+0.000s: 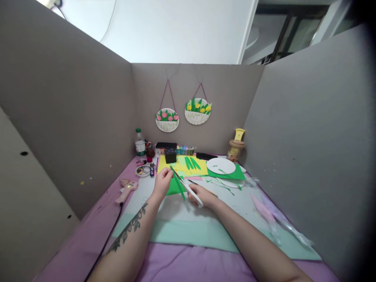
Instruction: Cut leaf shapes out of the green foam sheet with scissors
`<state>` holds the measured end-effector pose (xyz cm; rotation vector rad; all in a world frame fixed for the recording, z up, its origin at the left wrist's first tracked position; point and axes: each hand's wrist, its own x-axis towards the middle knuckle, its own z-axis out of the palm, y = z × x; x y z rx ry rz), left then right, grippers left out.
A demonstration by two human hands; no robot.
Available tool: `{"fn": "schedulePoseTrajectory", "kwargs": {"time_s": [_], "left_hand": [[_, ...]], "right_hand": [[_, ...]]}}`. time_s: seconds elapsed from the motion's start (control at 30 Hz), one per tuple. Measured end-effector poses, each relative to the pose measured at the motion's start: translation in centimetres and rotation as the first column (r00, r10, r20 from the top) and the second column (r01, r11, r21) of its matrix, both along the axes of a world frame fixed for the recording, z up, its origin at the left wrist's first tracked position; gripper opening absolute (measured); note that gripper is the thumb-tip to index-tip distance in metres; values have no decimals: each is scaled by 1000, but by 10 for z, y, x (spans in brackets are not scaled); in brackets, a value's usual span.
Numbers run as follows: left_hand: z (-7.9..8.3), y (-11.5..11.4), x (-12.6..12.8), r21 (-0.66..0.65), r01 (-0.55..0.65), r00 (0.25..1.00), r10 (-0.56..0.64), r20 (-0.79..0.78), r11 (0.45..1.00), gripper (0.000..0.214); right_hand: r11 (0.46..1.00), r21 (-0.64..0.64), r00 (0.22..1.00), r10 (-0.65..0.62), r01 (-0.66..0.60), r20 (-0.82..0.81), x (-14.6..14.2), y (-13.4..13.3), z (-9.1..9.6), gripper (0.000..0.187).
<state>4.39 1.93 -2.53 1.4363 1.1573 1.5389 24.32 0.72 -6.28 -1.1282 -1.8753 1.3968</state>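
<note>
My left hand [163, 181] pinches a narrow strip of green paper [179, 188] near its upper end, and the strip hangs down at a slant. My right hand [202, 195] is closed round the white handles of a pair of scissors [194, 194], whose blades point up and left alongside the strip. Below the hands lies a larger piece of green paper [172, 188], partly covered. Several cut green leaf shapes [192, 163] rest on yellow paper [202, 169] just beyond. A pencil [213, 193] lies beside my right hand.
A white paper plate [221, 166] rests on a green sheet [239, 175], with green scraps around it. A pink glue gun [127, 192] with a cord lies left. A bottle [140, 145], a black box [170, 156] and a jar [235, 150] stand at the back. Plastic wrappers [273, 219] lie right.
</note>
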Motion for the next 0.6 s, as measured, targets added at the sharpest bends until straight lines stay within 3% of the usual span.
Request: {"fn": "schedulePoseTrajectory", "kwargs": {"time_s": [0.4, 0.6], "left_hand": [[6, -1, -3, -45, 55, 998, -56, -22, 997, 16], [6, -2, -4, -56, 84, 996, -85, -10, 995, 16]], "right_hand": [[994, -90, 995, 54, -62, -87, 10, 3, 6, 17], [995, -77, 998, 61, -63, -26, 14, 4, 9, 16]]}}
